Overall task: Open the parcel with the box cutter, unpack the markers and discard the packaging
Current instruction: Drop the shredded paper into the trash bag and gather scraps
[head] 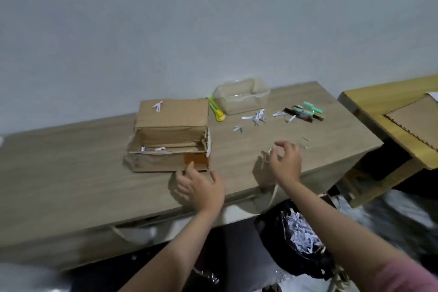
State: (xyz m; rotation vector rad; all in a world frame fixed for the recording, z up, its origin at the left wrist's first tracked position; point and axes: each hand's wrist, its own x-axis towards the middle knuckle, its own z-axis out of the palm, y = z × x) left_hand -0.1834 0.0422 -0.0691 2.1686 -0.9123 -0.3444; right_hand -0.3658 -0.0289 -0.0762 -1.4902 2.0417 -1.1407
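Note:
An open cardboard parcel (169, 135) stands on the wooden table (71, 173), its lid folded back and a few white paper shreds inside. My left hand (200, 187) hovers open just in front of its near right corner. My right hand (285, 161) is open above the table to the right, fingers spread, holding nothing. A yellow-green box cutter (216, 112) lies behind the parcel's right side. The markers (305, 111), green and dark, lie in a small pile at the far right. White paper shreds (256, 117) are scattered between cutter and markers.
A clear plastic container (241, 99) sits at the back by the wall. Below the table's front edge a black bin bag (296, 239) holds shredded paper. A second wooden surface (391, 111) with cardboard stands to the right.

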